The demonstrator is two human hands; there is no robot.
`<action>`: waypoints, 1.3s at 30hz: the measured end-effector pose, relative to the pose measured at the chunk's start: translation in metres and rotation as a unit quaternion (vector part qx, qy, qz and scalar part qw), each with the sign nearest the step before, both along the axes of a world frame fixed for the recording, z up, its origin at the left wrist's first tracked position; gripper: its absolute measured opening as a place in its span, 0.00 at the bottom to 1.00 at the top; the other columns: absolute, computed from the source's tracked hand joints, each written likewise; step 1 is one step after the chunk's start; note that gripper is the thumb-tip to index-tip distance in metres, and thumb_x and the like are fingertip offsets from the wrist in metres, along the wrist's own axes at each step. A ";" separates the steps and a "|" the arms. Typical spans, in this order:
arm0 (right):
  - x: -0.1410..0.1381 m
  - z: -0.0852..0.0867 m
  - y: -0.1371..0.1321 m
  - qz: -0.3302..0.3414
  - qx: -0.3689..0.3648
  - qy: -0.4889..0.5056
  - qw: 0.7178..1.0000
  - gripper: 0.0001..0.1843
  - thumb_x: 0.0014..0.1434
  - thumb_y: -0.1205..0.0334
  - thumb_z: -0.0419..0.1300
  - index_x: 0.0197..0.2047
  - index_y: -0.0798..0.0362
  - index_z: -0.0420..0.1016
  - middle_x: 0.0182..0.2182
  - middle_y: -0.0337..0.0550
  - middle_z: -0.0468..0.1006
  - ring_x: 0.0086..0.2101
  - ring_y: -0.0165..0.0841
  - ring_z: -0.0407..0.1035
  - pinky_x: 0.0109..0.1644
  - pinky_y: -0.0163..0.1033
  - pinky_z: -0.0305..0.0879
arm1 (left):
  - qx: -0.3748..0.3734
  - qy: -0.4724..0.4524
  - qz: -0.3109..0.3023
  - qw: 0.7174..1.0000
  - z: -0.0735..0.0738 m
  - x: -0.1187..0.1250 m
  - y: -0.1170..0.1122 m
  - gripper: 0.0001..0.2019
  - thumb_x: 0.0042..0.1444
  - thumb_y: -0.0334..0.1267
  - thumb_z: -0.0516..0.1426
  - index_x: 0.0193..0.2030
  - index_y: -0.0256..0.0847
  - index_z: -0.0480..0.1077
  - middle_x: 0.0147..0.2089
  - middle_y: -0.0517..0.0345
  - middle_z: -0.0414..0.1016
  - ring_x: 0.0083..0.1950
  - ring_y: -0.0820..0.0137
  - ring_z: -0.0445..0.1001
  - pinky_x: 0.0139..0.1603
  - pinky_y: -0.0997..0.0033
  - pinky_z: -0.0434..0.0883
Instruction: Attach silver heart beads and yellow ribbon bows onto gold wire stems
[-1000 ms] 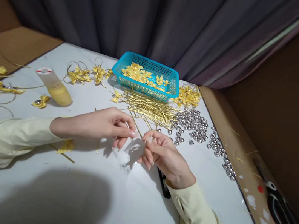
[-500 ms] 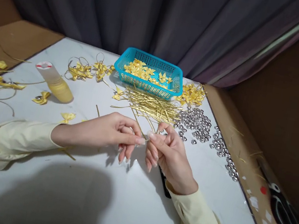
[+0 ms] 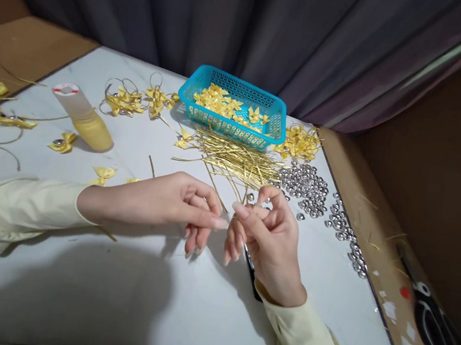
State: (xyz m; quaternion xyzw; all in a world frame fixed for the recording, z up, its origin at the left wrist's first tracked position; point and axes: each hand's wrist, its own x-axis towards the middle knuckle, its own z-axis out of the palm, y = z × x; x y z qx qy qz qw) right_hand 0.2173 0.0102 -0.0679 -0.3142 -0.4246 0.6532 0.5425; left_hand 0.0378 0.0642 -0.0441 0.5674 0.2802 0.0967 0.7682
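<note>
My left hand [image 3: 191,207] is closed in a pinch, thumb against forefinger, above the white board [image 3: 112,300]. Opposite it, a small gap away, my right hand [image 3: 270,238] also pinches with thumb and forefinger, its other fingers curled. Whatever is between the fingertips is too small to make out. Just beyond both hands lies a pile of gold wire ties [image 3: 237,159], a few strands reaching toward my fingers. Silver bell-like beads [image 3: 305,185] are heaped to the right of the pile. A dark, slim object [image 3: 255,277] is partly hidden under my right wrist.
A blue basket [image 3: 278,139] holds yellow ribbon bows [image 3: 216,99]. More bows [image 3: 299,143] lie beside it, and bows with gold loops [image 3: 122,101] lie to the left. A yellow ribbon roll in a clear tube [image 3: 84,118] stands at left. Black scissors [image 3: 436,330] lie at far right.
My right hand's fingertips have drawn a little away to the right from my left hand's, opening a small gap. The view has shifted slightly.
</note>
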 end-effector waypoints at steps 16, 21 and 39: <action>-0.002 -0.003 -0.003 -0.038 0.034 -0.057 0.997 0.15 0.62 0.71 0.60 0.36 0.48 0.54 0.16 0.23 0.74 0.12 0.23 0.66 0.17 0.28 0.68 | -0.030 0.000 -0.003 1.000 0.001 -0.001 -0.004 0.09 0.58 0.39 0.61 0.30 0.37 0.69 0.24 0.64 0.78 0.23 0.77 0.77 0.25 0.83 0.70; -0.003 -0.003 -0.004 -0.049 0.042 -0.080 0.995 0.15 0.62 0.69 0.60 0.36 0.48 0.54 0.16 0.25 0.75 0.12 0.24 0.66 0.17 0.29 0.68 | -0.043 -0.003 -0.014 0.999 0.000 -0.001 -0.004 0.07 0.57 0.35 0.61 0.29 0.38 0.69 0.24 0.64 0.79 0.22 0.76 0.77 0.26 0.81 0.71; -0.003 -0.003 -0.004 -0.046 0.033 -0.090 0.994 0.17 0.59 0.68 0.63 0.34 0.48 0.55 0.14 0.25 0.73 0.12 0.25 0.65 0.18 0.29 0.65 | 0.024 0.045 0.022 0.998 0.001 -0.001 -0.007 0.10 0.56 0.34 0.61 0.27 0.39 0.64 0.22 0.67 0.77 0.22 0.77 0.77 0.24 0.84 0.69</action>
